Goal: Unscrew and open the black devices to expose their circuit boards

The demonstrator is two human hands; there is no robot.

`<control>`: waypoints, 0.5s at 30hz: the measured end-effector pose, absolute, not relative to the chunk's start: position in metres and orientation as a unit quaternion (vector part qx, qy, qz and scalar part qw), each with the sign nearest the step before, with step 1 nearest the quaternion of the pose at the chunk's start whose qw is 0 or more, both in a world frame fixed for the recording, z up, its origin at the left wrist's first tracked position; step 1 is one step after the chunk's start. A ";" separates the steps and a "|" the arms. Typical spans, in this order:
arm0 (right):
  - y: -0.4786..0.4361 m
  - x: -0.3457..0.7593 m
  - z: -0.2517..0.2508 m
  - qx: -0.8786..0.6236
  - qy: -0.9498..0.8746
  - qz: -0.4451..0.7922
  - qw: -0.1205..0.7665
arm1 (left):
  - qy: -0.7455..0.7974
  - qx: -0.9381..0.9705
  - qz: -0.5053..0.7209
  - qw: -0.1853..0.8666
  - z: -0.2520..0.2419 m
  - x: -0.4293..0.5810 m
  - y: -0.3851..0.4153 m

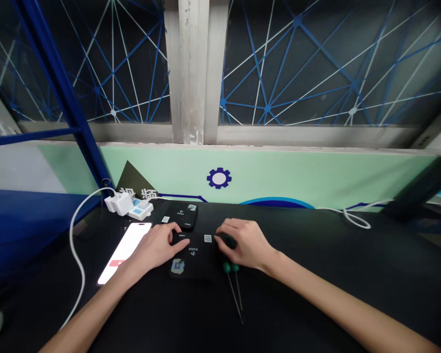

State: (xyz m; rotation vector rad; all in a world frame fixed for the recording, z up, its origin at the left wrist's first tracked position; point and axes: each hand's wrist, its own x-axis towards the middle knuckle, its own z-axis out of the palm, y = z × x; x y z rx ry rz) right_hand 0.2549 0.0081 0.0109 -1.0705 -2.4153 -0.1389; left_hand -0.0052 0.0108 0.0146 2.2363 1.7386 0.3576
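A flat black case (200, 262) with white print, a small square label and a worn sticker lies on the table between my hands. My left hand (158, 247) rests at its left side, thumb and index finger apart, the thumb reaching over the case. My right hand (248, 245) is curled over the green handles of two screwdrivers (234, 289), just right of the case; their metal shafts point toward me. Part of the handles is hidden under the fingers. Behind my left hand lies a second black case (182, 215) with similar print.
A phone (127, 250) with a bright screen lies left, partly behind my left forearm. A white power strip (140, 210) with a plugged-in charger (119, 203) and a white cable (73, 235) is behind it. Another white cable (356, 220) lies at the back right. A window stands above the wall.
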 end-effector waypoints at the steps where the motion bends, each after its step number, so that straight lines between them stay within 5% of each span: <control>1: 0.009 0.255 0.013 -0.443 -0.867 -0.051 0.222 | 0.607 0.773 0.122 0.135 0.015 -0.004 0.010; 15: 0.010 0.245 0.015 -0.576 -0.814 0.039 0.057 | 0.574 0.794 0.162 0.119 0.007 -0.003 0.009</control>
